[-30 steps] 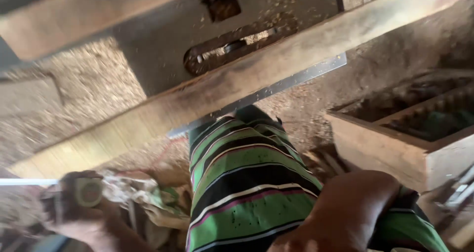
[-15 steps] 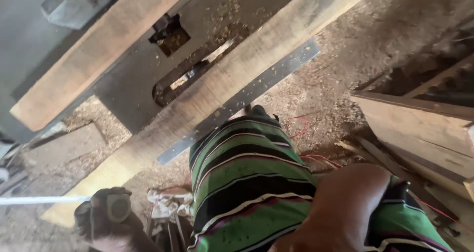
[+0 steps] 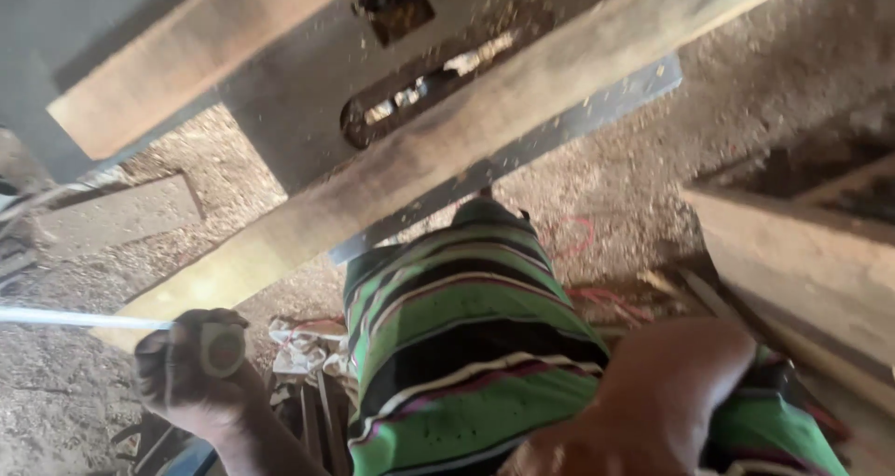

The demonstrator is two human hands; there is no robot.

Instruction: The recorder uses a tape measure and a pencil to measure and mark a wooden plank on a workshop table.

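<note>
My left hand (image 3: 186,369) is at the lower left, closed around a small tape measure (image 3: 222,349). Its white blade (image 3: 75,319) runs out to the left edge of the view. The hand hovers just below the near end of a long wooden plank (image 3: 485,131). That plank lies diagonally across a grey metal machine table (image 3: 280,103) with a dark slot (image 3: 419,89). My right forearm (image 3: 653,397) crosses my green striped shirt (image 3: 457,345) at the bottom. The right hand itself is out of view.
A second plank (image 3: 186,56) lies on the machine table at the upper left. A wooden box frame (image 3: 802,252) stands at the right. Sawdust covers the floor (image 3: 634,187). Crumpled cloth and scraps (image 3: 298,341) lie by my left hand.
The view has shifted over the planks. My left hand with the tape measure has moved a little right and up, with the blade still stretched out to the left.
</note>
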